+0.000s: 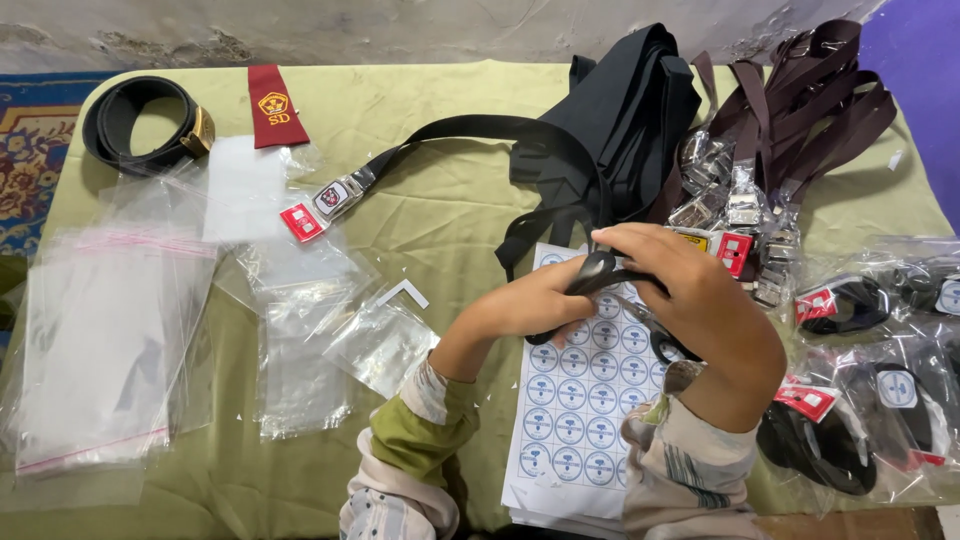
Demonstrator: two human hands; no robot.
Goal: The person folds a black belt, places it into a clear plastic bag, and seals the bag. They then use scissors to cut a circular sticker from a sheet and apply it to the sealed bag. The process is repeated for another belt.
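Both hands were bunched together over the sheet of round blue stickers (573,400) – the left hand (545,298) and right hand (690,290) each had their fingers wrapped around the same black belt strap (597,272), which ran up toward the pile of black belts (630,110). Off to the left on the green surface (440,215) sat clear plastic bags (110,340) – bagged belts (870,400) lay on the right.

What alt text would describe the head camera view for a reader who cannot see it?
Two bare hands, left hand and right hand, together grip a black woven belt strap above a white sheet of round blue stickers. Clear plastic bags lie on the olive-green tablecloth at left; brown belts are piled at upper right.
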